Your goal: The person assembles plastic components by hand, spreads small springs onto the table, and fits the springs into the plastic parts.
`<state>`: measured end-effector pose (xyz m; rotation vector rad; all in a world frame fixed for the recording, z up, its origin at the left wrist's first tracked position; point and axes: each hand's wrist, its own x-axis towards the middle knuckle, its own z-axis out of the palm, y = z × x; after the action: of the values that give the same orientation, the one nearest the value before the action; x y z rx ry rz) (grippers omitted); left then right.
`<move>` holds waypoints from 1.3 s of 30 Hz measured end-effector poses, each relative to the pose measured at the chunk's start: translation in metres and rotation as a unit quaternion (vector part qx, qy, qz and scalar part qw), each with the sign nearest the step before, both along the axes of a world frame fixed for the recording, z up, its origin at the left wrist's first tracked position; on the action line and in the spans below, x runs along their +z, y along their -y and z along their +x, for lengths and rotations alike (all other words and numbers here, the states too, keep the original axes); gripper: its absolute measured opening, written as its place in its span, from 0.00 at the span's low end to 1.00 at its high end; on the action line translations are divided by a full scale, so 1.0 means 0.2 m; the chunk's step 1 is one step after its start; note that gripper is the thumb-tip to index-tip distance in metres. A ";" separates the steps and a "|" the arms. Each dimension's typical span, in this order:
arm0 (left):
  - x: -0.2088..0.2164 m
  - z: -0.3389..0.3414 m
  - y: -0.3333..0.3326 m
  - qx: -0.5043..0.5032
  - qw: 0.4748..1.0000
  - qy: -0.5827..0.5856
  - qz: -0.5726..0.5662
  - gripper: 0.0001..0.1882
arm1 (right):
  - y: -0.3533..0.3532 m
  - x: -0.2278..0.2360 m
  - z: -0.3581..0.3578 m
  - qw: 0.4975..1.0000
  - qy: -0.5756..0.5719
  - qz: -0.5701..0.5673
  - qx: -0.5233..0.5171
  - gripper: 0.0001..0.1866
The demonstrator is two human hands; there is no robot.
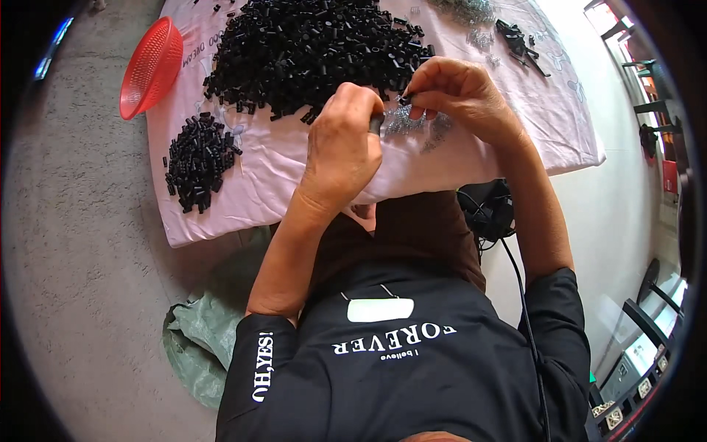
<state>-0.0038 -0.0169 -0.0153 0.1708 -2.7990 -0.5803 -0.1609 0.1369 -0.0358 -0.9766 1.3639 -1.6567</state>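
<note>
My left hand [340, 140] is closed round a dark, rounded piece [376, 124] whose end shows beside the fingers; the rest of it is hidden in the grip. Close by on the right, my right hand [468, 96] pinches a small black part [405, 100] between thumb and fingertips. The two hands nearly meet above a scatter of fine silvery wire pieces [412, 121], too small to make out clearly. Just beyond them spreads a large heap of short black tubular parts [309, 51]. A smaller pile of similar black parts [197, 162] lies at the left.
A pink cloth [272, 173] covers the table. At its left edge a red perforated basket [151, 70] stands tilted. More silvery pieces [471, 11] and some longer black parts [521, 46] lie far right. A green sack [199, 346] and black cable [518, 272] are below table level.
</note>
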 end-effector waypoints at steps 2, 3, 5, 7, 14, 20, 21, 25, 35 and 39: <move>0.01 -0.01 0.00 0.014 0.998 -0.037 0.047 0.13 | 0.00 -0.01 0.00 1.000 -0.004 0.001 0.000 0.06; 0.01 -0.01 -0.01 0.028 0.993 -0.073 0.093 0.14 | 0.00 -0.01 -0.01 1.000 -0.009 0.002 0.000 0.06; 0.04 0.00 -0.02 0.035 0.985 -0.086 0.147 0.17 | 0.00 -0.01 0.00 1.000 -0.006 0.003 -0.002 0.06; 0.06 0.00 -0.05 0.043 0.964 -0.097 0.245 0.17 | 0.00 -0.02 0.00 1.000 -0.005 0.003 -0.005 0.06; 0.05 -0.01 -0.08 0.047 0.959 -0.121 0.251 0.13 | 0.00 -0.01 0.00 1.000 -0.002 -0.005 0.007 0.06; 0.06 -0.01 -0.09 0.030 0.962 -0.093 0.254 0.12 | 0.00 -0.01 0.00 1.000 -0.005 -0.004 0.008 0.05; 0.06 -0.02 -0.09 0.028 0.957 -0.091 0.273 0.11 | 0.00 -0.01 0.00 1.000 -0.003 -0.009 0.014 0.05; 0.06 -0.02 -0.09 0.023 0.943 -0.090 0.319 0.09 | -0.01 0.00 0.00 0.999 0.005 -0.003 0.032 0.05; 0.06 -0.02 -0.05 0.010 0.911 -0.065 0.408 0.05 | -0.01 -0.03 -0.03 0.995 0.034 -0.045 0.078 0.04; 0.07 0.01 0.04 0.028 0.893 -0.066 0.445 0.03 | -0.03 -0.03 -0.04 0.994 0.051 -0.053 0.077 0.04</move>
<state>-0.0016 -0.0250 -0.0019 0.3645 -2.1748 -1.7360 -0.1679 0.1423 -0.0415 -1.0171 1.1156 -1.6513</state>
